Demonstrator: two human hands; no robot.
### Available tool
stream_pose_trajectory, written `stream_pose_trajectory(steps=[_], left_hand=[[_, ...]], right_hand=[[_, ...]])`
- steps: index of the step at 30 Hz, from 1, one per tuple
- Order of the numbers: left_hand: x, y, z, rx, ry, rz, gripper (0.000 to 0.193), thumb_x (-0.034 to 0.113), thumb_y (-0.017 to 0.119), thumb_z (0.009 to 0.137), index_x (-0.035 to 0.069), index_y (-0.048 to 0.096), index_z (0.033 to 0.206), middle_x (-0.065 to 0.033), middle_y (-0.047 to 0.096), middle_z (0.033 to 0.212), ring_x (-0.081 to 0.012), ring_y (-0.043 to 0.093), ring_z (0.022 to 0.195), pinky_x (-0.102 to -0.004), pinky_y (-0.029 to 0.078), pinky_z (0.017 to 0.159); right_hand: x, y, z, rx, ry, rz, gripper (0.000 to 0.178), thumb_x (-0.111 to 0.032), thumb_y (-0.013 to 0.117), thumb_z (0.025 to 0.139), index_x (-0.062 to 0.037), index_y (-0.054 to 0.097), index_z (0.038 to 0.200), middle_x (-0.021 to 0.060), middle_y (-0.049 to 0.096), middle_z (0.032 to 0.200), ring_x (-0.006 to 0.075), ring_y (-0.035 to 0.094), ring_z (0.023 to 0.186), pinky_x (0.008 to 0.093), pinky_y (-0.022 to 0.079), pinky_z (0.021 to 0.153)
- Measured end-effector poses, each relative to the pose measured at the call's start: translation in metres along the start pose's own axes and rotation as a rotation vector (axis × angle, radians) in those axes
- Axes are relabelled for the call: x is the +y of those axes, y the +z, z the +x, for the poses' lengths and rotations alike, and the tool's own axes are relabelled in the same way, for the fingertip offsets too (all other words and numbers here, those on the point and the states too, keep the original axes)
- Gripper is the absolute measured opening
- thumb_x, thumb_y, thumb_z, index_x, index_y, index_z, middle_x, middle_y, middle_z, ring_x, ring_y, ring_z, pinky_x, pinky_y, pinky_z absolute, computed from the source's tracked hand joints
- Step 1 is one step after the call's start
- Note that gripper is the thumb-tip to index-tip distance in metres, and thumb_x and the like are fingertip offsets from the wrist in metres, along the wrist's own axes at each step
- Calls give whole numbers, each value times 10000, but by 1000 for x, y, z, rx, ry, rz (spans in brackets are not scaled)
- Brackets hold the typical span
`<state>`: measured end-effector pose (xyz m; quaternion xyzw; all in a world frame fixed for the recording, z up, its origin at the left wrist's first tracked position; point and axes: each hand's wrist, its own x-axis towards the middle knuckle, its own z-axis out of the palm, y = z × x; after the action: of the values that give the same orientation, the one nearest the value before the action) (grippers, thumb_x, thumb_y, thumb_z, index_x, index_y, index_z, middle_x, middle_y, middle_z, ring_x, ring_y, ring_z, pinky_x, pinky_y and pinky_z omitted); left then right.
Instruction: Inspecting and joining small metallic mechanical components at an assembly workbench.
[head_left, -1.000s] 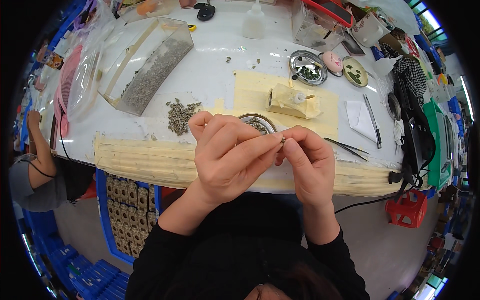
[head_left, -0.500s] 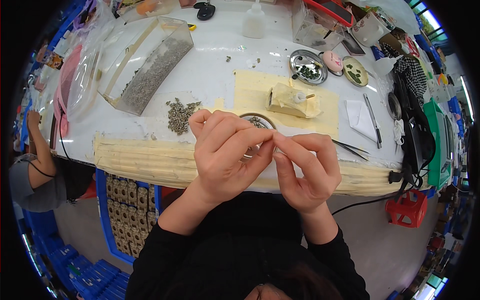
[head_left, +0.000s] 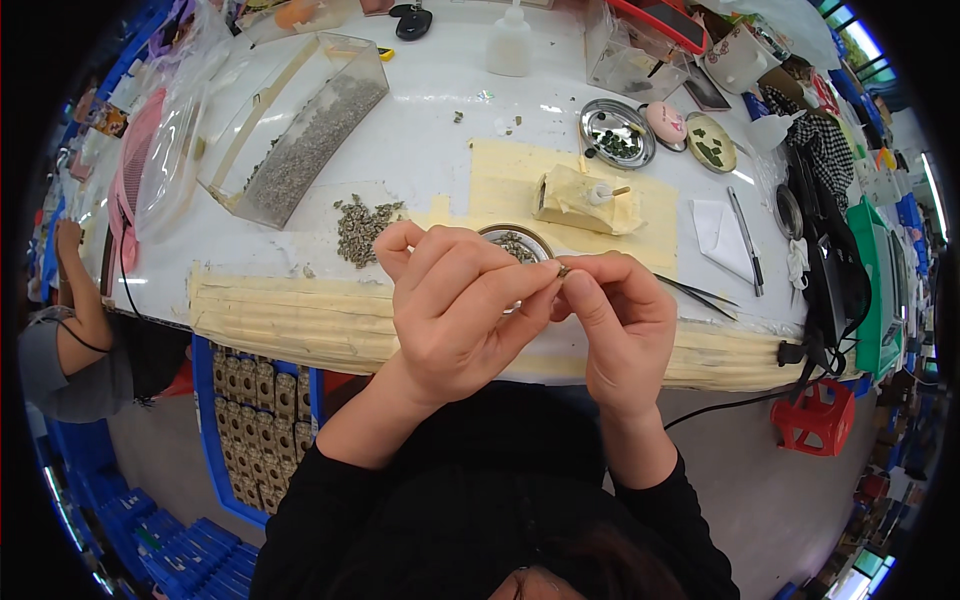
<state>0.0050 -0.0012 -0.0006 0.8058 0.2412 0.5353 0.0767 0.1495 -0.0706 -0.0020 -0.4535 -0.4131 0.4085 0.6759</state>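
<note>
Pile of parts (head_left: 365, 230) left of the dish (head_left: 540, 236), tweezers (head_left: 690, 289) (pen (head_left: 745, 240) beyond them) to its right.

A smooth, glossy white table (head_left: 430, 125), its near edge wrapped in creased, matt cream tape strips (head_left: 290, 318). Beside this edge, a round silver metal dish (head_left: 542, 241), its rim shiny.

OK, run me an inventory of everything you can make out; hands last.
small piece: one, greenish-brown, at both hands' fingertips
round dish: one, metallic-rimmed, beyond hands
loose bits: many, grey-green, left of dish
clear bin: one, transparent, far left tabletop
taped block: one, cream, beyond dish
tweezers: one, dark, beside right hand
squeeze bottle: one, white, far centre
round tray: one, silver, far right
crate: one, blue, below table, left
stool: one, red, floor right
Edge clutter: uncountable
left hand: one, bare
right hand: one, bare
</note>
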Motion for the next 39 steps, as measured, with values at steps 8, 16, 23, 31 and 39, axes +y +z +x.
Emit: stream_pose_trajectory(steps=[8,16,23,31,39], left_hand=[[-2,-1,0,-37,-80,-53,206,5,787,679,77,717,858,10,614,732,-161,545,698,-327,319,773],[-5,0,1,-17,-122,-125,211,65,827,681,114,737,865,45,606,739,-122,546,682,-317,294,735],[1,-2,1,-11,23,5,283,42,833,679,101,746,942,46,606,769,-144,527,697,-322,299,750],[1,1,0,-13,-24,26,254,67,816,667,112,742,905,50,596,746,-133,537,684,-331,277,755],[-5,0,0,-46,-146,-117,203,71,814,676,120,738,858,52,618,738,-118,553,670,-323,283,747]], right_hand=[[1,1,10,-34,-837,-833,346,16,784,721,-29,747,1062,66,665,841,200,615,678,292,485,584],[0,-5,11,-3,-639,-737,218,-7,754,804,-12,737,1021,81,667,864,193,632,723,278,503,638],[-1,-7,3,-107,215,287,135,-61,635,970,32,670,1061,49,679,922,102,631,796,257,526,742],[-4,0,6,-12,-399,-399,139,8,727,858,6,710,996,90,682,901,172,654,746,275,536,652],[-4,-7,13,-135,-830,-815,359,-141,818,736,-52,752,1078,77,666,878,203,636,703,290,516,602]])
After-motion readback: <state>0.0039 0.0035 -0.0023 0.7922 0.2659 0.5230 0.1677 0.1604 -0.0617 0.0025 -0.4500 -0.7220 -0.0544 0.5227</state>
